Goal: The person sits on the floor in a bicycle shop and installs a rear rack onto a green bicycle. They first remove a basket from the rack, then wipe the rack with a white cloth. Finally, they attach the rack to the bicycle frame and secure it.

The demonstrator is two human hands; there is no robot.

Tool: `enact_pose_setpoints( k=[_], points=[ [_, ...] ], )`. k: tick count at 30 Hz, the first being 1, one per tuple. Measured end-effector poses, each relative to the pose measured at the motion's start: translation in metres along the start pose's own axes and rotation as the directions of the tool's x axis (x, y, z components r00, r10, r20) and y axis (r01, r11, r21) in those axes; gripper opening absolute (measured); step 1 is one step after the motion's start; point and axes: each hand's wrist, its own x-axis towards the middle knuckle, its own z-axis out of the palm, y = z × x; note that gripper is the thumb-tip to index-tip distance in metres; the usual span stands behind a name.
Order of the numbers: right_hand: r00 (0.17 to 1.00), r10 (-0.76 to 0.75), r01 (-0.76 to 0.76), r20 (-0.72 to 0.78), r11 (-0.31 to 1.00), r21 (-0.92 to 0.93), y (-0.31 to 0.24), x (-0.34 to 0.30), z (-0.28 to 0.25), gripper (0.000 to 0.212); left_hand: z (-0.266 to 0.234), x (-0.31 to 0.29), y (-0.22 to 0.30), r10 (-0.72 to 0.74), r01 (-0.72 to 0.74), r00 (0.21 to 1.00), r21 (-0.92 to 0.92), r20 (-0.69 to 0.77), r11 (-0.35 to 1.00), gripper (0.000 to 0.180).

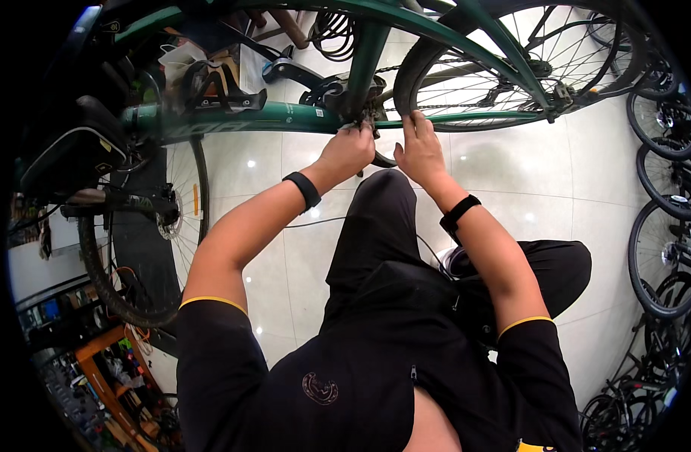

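Note:
A green bicycle frame [292, 117] stretches across the upper part of the head view. My left hand [349, 152] is at the underside of the crank area, its fingers drawn together on something small that they hide. Beside it, my right hand [421, 151] has its fingers stretched out, the tips at the green chainstay [481, 119] and the tyre of the rear wheel [411, 79]. Nothing shows in that hand's grasp. A dark crank arm [300, 74] points up and left from the chainring area. The chain runs back toward the rear hub.
The front wheel [202, 196] with its disc rotor stands at the left. A black bottle cage [221, 96] sits on the down tube. Shelves with tools [97, 377] fill the lower left, and several bicycles [665, 256] line the right side. Pale floor tiles [285, 260] lie below.

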Motion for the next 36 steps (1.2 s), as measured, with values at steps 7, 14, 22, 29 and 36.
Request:
enact_pose_setpoints(
  k=[7, 14, 22, 29, 36],
  points=[
    [0.998, -0.004, 0.004, 0.067, 1.000, 0.002, 0.004, 0.001, 0.000, 0.062, 0.000, -0.003, -0.022, 0.139, -0.139, 0.990, -0.062, 0.002, 0.988, 0.023],
    [0.997, 0.000, 0.001, 0.078, 1.000, -0.012, -0.001, 0.002, 0.002, 0.063, -0.016, -0.052, -0.041, 0.052, -0.046, 0.998, -0.181, 0.024, 0.982, 0.019],
    [0.999, -0.034, 0.035, 0.031, 0.998, -0.061, -0.001, 0.001, 0.003, 0.063, -0.064, -0.006, -0.034, -0.584, 0.288, 0.715, -0.599, -0.384, 0.747, 0.025],
    [0.997, -0.008, 0.009, 0.078, 1.000, -0.017, -0.004, 0.005, -0.001, 0.063, -0.008, 0.007, 0.005, -0.662, 0.418, 0.683, -0.577, -0.310, 0.702, 0.018],
    [0.995, 0.019, -0.019, 0.097, 1.000, -0.002, -0.004, 0.002, -0.003, 0.064, -0.028, -0.013, 0.001, -0.952, 0.569, 0.296, -0.786, -0.080, 0.243, 0.016]
  ],
)
